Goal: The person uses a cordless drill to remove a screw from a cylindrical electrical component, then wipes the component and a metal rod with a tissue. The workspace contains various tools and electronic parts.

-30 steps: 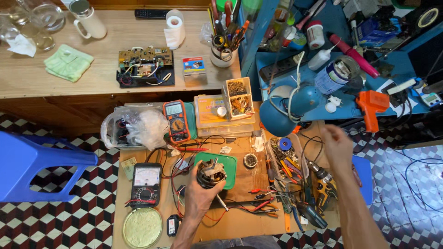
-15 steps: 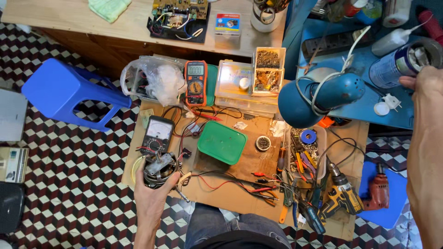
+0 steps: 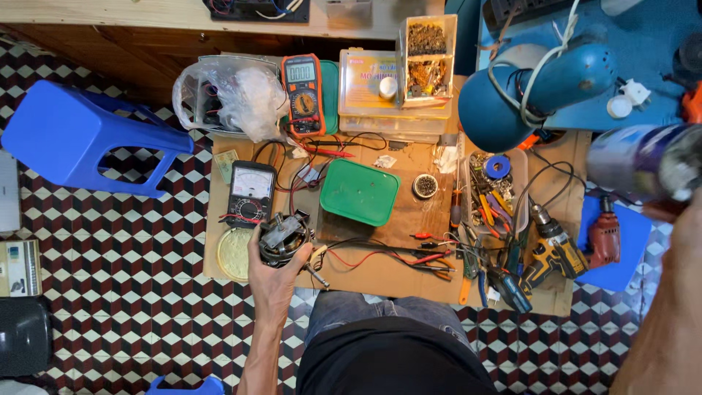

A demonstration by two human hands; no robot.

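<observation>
Your left hand (image 3: 272,272) is gripping a small motor (image 3: 283,238) over the cardboard (image 3: 395,274) on the checkered floor (image 3: 124,292), a green lid (image 3: 360,192) just right. Your blurred right hand (image 3: 676,219) is clutching a spray can (image 3: 643,162) beside the blue counter (image 3: 651,51).

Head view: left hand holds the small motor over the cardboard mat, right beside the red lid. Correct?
Not quite. In the head view the lid is green, not red. The rest stands: the left hand holds the small motor over the cardboard mat, beside that lid.
</observation>
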